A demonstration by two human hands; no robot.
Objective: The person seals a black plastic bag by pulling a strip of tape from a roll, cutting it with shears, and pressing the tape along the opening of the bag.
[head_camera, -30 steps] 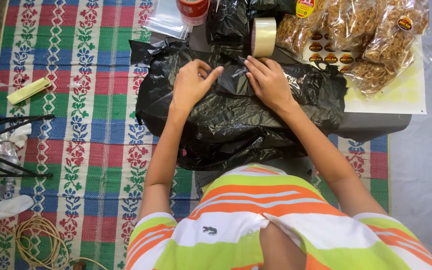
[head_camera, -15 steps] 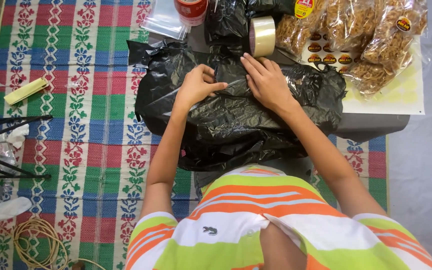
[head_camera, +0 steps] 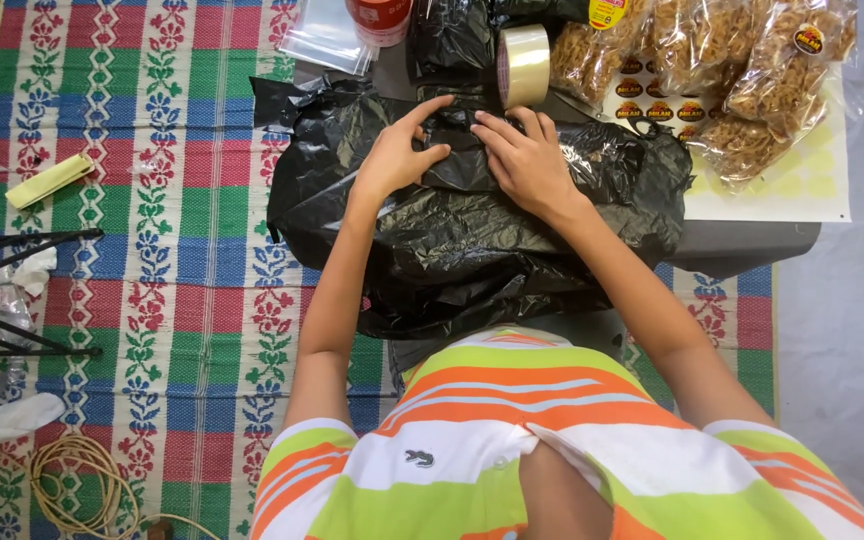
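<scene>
Just beyond the right hand (head_camera: 524,160) a tape roll (head_camera: 524,65) stands upright, with snack packets (head_camera: 722,80) to its right crowding that side. Left of the left hand (head_camera: 397,155), the woven mat (head_camera: 152,200) lies open.
</scene>
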